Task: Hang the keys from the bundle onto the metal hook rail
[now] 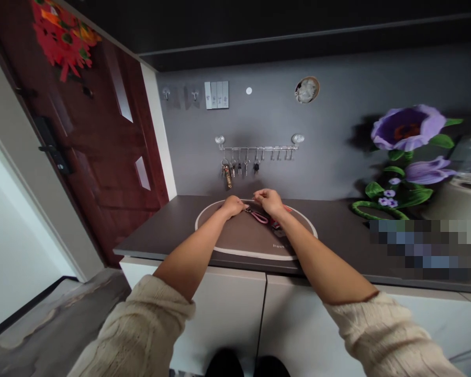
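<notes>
The left hand [234, 206] pinches the metal end [248, 209], probably the best hold, of a light, limp-looking pink strap [259, 217] to its right; whether the bunched right hand [270, 202] holds anything, I cannot tell.

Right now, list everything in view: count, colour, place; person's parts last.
Counter: one, dark grey, centre
Mat: one, brown, on counter
Strap: one, pink, on mat
Small items: several, partly red, on mat
Rail: one, clear, above mat
Keys: several, mixed, on rail
Switch: one, pale, above rail
Hooks: two, clear, beside switch
Disc: one, white, above rail
Hole: one, white inside, above rail
Flowers: several, purple, right
Unclear object: one, cream, far right
Door: one, dark red, left
Decoration: one, red, on door
Cupboards: several, white, below
Shelf: one, black, top
Left hand: one, bare, by strap
Right hand: one, bare, over mat
Sleeves: two, cream, lower corners
Feet: two, dark, bottom
</notes>
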`<state>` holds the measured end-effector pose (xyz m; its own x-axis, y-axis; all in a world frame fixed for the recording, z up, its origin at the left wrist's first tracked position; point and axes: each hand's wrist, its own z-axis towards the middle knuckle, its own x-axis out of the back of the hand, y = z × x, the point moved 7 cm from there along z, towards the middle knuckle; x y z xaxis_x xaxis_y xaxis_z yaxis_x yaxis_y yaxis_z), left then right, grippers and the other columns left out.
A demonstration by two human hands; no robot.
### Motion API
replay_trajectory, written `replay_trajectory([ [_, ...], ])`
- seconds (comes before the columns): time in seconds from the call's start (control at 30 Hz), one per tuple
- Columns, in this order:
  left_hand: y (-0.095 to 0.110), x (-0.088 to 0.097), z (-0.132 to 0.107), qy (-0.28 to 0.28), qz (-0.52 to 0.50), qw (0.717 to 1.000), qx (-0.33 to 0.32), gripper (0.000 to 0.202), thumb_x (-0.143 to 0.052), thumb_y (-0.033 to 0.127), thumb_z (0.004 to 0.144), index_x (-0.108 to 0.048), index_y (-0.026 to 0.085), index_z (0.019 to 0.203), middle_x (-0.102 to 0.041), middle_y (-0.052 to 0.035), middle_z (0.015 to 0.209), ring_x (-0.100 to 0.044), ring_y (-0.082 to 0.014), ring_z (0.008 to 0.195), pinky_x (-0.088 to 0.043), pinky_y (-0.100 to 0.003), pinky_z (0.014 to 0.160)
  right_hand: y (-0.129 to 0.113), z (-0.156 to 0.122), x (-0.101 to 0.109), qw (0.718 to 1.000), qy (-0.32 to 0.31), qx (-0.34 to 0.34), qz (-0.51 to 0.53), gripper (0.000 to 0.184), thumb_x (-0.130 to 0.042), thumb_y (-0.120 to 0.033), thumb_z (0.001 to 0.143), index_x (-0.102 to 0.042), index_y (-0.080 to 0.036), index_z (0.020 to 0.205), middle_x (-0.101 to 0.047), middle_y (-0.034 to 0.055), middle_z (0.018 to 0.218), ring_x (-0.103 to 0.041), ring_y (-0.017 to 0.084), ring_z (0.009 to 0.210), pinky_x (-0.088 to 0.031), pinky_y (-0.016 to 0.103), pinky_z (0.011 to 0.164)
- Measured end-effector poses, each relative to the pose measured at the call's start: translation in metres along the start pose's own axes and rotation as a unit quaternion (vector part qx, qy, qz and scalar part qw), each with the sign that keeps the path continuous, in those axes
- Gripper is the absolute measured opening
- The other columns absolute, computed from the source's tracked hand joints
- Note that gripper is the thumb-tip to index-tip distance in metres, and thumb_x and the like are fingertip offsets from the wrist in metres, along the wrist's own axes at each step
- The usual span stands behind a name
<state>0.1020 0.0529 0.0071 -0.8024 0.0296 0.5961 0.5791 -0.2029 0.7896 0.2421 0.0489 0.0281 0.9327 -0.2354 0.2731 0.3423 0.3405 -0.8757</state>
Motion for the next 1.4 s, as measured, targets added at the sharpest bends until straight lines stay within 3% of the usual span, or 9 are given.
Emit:
replay_trajectory([
  [0.17, -0.005, -0.005, -0.001, -0.012, -0.033, 0.999, -0.012, 0.007, -0.059, 0.020, 0.060, -0.059, 0.014, 0.057, -0.046, 0.0029, 0.044, -0.035, -0.0070, 0.040, -0.026, -0.022, 0.045, -0.005, -0.004, 0.001, 0.984, -0.021, 0.060, -0.167, 0.011, -0.053, -0.016, 0.067, -0.061, -0.015, 0.075, -0.063, 0.0030, 0.068, -0.055, 0.010, 0.062, -0.042, 0.023, 0.064],
  [0.37, -0.007, -0.002, -0.005, -0.023, -0.065, 0.998, -0.001, 0.007, -0.055, 0.018, 0.064, -0.057, 0.014, 0.058, -0.042, 0.0045, 0.043, -0.031, -0.0062, 0.040, -0.025, -0.021, 0.046, -0.020, -0.014, -0.005, 0.949, -0.046, 0.109, -0.292, 0.016, -0.051, -0.013, 0.069, -0.063, -0.016, 0.079, -0.064, 0.0056, 0.079, -0.057, 0.014, 0.073, -0.040, 0.024, 0.069],
  [0.63, -0.001, 0.005, 0.000, 0.018, -0.151, 0.987, -0.044, 0.011, -0.047, 0.012, 0.070, -0.051, 0.013, 0.060, -0.049, 0.0022, 0.053, -0.041, -0.0067, 0.049, -0.031, -0.021, 0.053, -0.021, -0.020, -0.012, 0.932, -0.076, 0.135, -0.328, 0.016, -0.051, -0.018, 0.071, -0.063, -0.017, 0.082, -0.064, 0.0056, 0.081, -0.056, 0.014, 0.073, -0.039, 0.022, 0.067],
  [0.83, -0.004, 0.008, 0.001, 0.008, -0.247, 0.969, 0.006, 0.010, -0.050, 0.017, 0.071, -0.055, 0.013, 0.063, -0.053, 0.0008, 0.057, -0.043, -0.0064, 0.051, -0.033, -0.022, 0.056, -0.025, -0.021, -0.011, 0.946, -0.068, 0.145, -0.283, 0.013, -0.053, -0.021, 0.070, -0.062, -0.018, 0.079, -0.064, 0.0029, 0.077, -0.055, 0.012, 0.069, -0.038, 0.022, 0.066],
  [1.13, 0.002, 0.013, 0.002, 0.003, -0.454, 0.891, 0.002, 0.011, -0.064, 0.017, 0.060, -0.062, 0.012, 0.070, -0.062, -0.0049, 0.080, -0.053, -0.0119, 0.079, -0.033, -0.028, 0.079, -0.038, -0.025, -0.008, 0.971, -0.033, 0.174, -0.159, 0.015, -0.054, -0.028, 0.069, -0.059, -0.018, 0.079, -0.061, 0.0019, 0.078, -0.054, 0.011, 0.069, -0.040, 0.024, 0.068],
  [1.3, 0.013, 0.004, -0.002, -0.078, -0.556, 0.827, -0.018, 0.009, -0.060, 0.016, 0.065, -0.061, 0.012, 0.073, -0.062, -0.0069, 0.089, -0.055, -0.0121, 0.081, -0.037, -0.029, 0.081, -0.044, -0.027, -0.010, 0.973, -0.046, 0.192, -0.117, 0.018, -0.053, -0.029, 0.069, -0.059, -0.018, 0.082, -0.060, 0.0031, 0.085, -0.054, 0.011, 0.075, -0.040, 0.025, 0.074],
  [1.4, 0.015, -0.001, -0.004, -0.111, -0.578, 0.808, -0.021, 0.009, -0.057, 0.014, 0.068, -0.060, 0.012, 0.076, -0.061, -0.0066, 0.091, -0.055, -0.0108, 0.080, -0.039, -0.028, 0.080, -0.041, -0.026, -0.011, 0.973, -0.043, 0.192, -0.118, 0.020, -0.054, -0.029, 0.068, -0.060, -0.017, 0.083, -0.060, 0.0037, 0.086, -0.054, 0.011, 0.076, -0.040, 0.026, 0.075],
])
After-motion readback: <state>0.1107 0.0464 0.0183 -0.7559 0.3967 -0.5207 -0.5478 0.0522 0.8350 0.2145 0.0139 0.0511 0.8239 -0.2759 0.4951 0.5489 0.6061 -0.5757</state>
